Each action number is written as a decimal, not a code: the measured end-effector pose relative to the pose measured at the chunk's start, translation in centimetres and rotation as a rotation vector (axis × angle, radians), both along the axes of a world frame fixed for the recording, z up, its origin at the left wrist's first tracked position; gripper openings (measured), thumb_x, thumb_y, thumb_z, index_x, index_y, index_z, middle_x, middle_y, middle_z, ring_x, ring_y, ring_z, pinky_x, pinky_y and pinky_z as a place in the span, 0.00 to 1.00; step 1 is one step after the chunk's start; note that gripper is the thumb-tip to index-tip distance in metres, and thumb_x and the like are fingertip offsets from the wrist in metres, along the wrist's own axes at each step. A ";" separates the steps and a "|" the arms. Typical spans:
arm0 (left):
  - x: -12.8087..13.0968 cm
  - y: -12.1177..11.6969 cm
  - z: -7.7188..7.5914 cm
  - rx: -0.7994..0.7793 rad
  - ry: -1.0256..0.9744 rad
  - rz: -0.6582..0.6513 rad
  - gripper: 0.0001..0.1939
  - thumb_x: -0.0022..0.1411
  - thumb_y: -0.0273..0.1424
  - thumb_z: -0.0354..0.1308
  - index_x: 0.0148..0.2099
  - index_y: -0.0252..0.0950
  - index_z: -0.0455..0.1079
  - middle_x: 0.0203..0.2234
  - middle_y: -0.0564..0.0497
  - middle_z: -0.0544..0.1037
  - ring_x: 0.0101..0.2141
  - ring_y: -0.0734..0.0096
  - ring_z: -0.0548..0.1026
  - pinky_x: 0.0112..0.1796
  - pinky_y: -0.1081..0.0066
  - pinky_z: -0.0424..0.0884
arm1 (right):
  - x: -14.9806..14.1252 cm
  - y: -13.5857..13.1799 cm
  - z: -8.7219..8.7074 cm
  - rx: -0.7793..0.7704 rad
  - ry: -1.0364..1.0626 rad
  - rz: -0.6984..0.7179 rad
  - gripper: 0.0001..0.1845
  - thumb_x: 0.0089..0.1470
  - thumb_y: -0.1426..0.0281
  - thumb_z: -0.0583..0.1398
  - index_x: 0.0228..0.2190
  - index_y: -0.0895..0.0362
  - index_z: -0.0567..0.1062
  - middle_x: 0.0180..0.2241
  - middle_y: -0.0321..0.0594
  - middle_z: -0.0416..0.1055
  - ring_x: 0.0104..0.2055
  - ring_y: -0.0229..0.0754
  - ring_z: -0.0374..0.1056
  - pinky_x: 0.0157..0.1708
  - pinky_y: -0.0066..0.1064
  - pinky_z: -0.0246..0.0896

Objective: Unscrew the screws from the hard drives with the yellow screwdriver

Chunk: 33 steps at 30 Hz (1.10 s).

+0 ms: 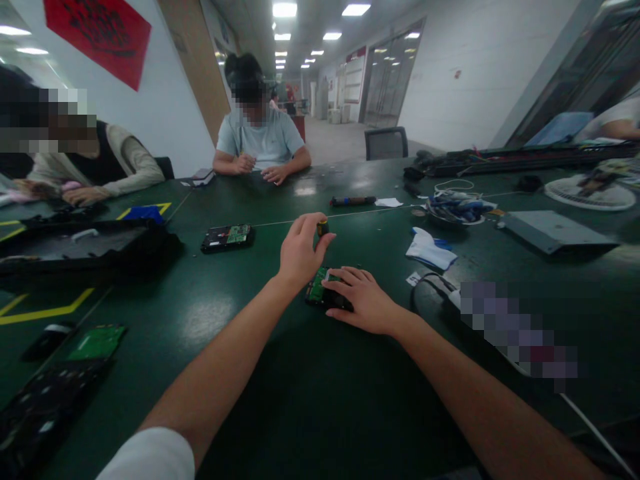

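My left hand (299, 252) is closed round the top of a small screwdriver with a black and yellow handle (323, 228), held upright over a black hard drive with a green circuit board (319, 288). My right hand (361, 300) lies flat on the right part of that drive, fingers stretched out and pressing it onto the dark green table (310, 393). The screwdriver's tip is hidden behind my left hand.
A second drive with a green board (227, 237) lies further back left. A loose green board (97, 341) and black parts sit at the near left. White gloves (429, 249), a bowl of cables (457, 207) and a grey case (553, 230) lie right. Two people sit opposite.
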State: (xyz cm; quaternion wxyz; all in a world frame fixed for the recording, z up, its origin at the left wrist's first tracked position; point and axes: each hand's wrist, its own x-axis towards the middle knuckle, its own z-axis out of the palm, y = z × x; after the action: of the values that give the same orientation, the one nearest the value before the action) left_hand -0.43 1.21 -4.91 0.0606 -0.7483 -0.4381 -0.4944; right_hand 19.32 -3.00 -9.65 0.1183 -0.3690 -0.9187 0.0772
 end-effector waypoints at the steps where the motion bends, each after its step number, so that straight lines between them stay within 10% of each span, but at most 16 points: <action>1: 0.0 -0.1 0.1 0.015 0.012 0.001 0.11 0.70 0.29 0.60 0.54 0.38 0.71 0.49 0.42 0.79 0.50 0.60 0.77 0.51 0.60 0.74 | 0.0 0.0 0.0 0.001 -0.001 -0.001 0.34 0.63 0.51 0.64 0.65 0.51 0.70 0.70 0.48 0.61 0.71 0.66 0.54 0.67 0.61 0.51; 13: 0.2 -0.1 0.2 -0.166 -0.056 0.071 0.23 0.61 0.41 0.71 0.51 0.40 0.66 0.45 0.45 0.81 0.44 0.59 0.80 0.46 0.60 0.75 | 0.1 -0.1 0.3 -0.012 0.005 0.002 0.34 0.63 0.51 0.63 0.65 0.51 0.70 0.70 0.49 0.60 0.71 0.66 0.53 0.67 0.62 0.50; 22: 0.2 -0.3 0.3 -0.063 0.110 0.048 0.15 0.74 0.28 0.49 0.60 0.37 0.68 0.52 0.40 0.78 0.53 0.58 0.75 0.55 0.57 0.72 | -0.1 -0.1 0.4 -0.021 -0.012 -0.004 0.34 0.63 0.51 0.63 0.65 0.51 0.70 0.70 0.49 0.60 0.71 0.66 0.53 0.67 0.62 0.50; 33: -0.1 -0.1 0.4 -0.205 0.011 0.052 0.16 0.68 0.33 0.62 0.55 0.40 0.65 0.45 0.45 0.82 0.41 0.60 0.80 0.46 0.58 0.76 | -0.1 -0.1 0.4 -0.023 -0.008 -0.002 0.35 0.63 0.51 0.64 0.66 0.52 0.70 0.70 0.49 0.60 0.71 0.66 0.54 0.67 0.61 0.50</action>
State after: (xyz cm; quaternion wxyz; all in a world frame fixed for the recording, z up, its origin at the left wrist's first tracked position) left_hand -0.54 1.09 -4.48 -0.0010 -0.7416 -0.5053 -0.4414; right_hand 19.27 -3.13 -9.26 0.1105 -0.3713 -0.9179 0.0863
